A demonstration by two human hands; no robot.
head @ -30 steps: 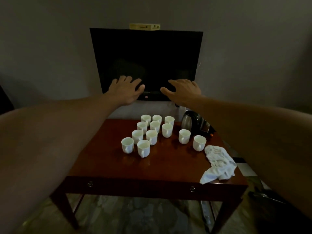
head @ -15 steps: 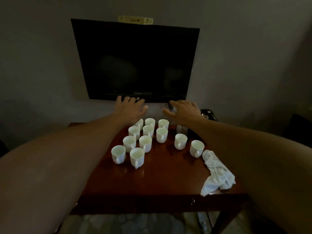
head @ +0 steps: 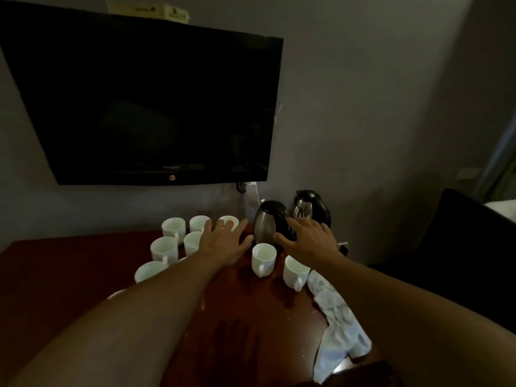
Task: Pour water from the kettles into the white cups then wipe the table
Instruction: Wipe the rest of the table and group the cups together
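Several white cups stand on the dark red wooden table [head: 64, 275]; one cup [head: 263, 259] and another cup [head: 295, 272] sit nearest the kettles. Two steel kettles stand at the table's back right: a nearer kettle [head: 268, 222] and a farther kettle [head: 308, 206]. My left hand [head: 224, 241] hovers with fingers spread over the rear cups, just left of the nearer kettle. My right hand [head: 310, 240] reaches, fingers straight, up to the black handle side of the nearer kettle; contact is unclear. A white cloth [head: 339, 325] lies crumpled along the table's right edge.
A black television [head: 145, 107] hangs on the grey wall right behind the table, with a small box [head: 150, 11] on top. A dark chair [head: 463, 247] stands at the right. Small pale specks mark the tabletop near the cloth.
The view moved closer and turned right. Both hands dropped from in front of the television to table height beside the kettles; a second kettle came into view.
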